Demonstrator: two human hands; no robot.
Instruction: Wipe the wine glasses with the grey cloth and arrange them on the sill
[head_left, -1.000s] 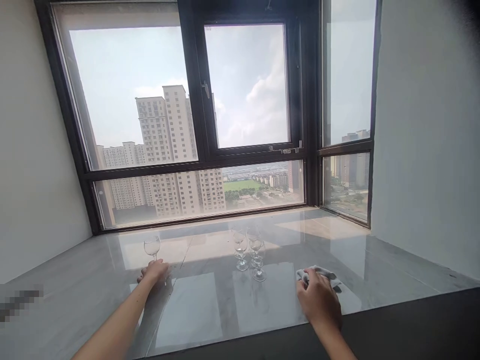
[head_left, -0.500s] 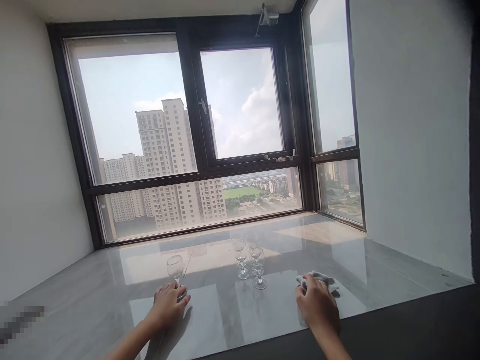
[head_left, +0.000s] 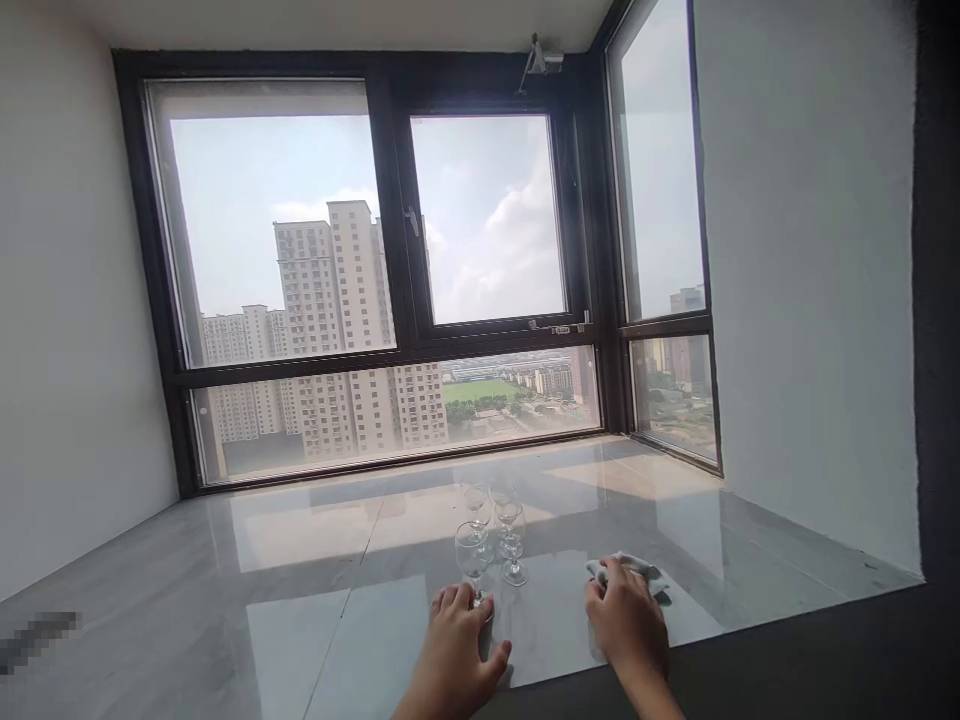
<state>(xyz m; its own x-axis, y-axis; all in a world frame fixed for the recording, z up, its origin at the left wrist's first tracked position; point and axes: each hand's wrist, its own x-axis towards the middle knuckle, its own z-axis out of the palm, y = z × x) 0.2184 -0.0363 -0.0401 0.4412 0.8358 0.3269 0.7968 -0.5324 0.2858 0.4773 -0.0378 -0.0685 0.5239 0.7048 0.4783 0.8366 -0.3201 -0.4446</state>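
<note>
A clear stemmed glass (head_left: pixel 472 550) stands upright at the front of a small cluster of similar glasses. My left hand (head_left: pixel 459 640) is at its foot, fingertips by the lower stem and thumb spread well away; the hand partly hides the foot. Close behind and to the right are the other glasses, among them a right-hand stemmed glass (head_left: pixel 514 572) and a rear glass (head_left: pixel 475 500), overlapping in view. Over to the right, my right hand (head_left: pixel 628 615) is closed on a crumpled light grey cloth (head_left: pixel 657 582), which lies on the glossy surface.
The glossy marble-look sill (head_left: pixel 300 560) runs up to a dark-framed window (head_left: pixel 300 375). Its front edge slopes across the lower right. White walls stand left and right (head_left: pixel 810 300). A pixelated dark patch covers something at the lower left.
My left hand has brought a stemmed glass from the left across to the cluster, and its thumb has spread from the foot. My right hand stays on the cloth. The view has shifted slightly.
</note>
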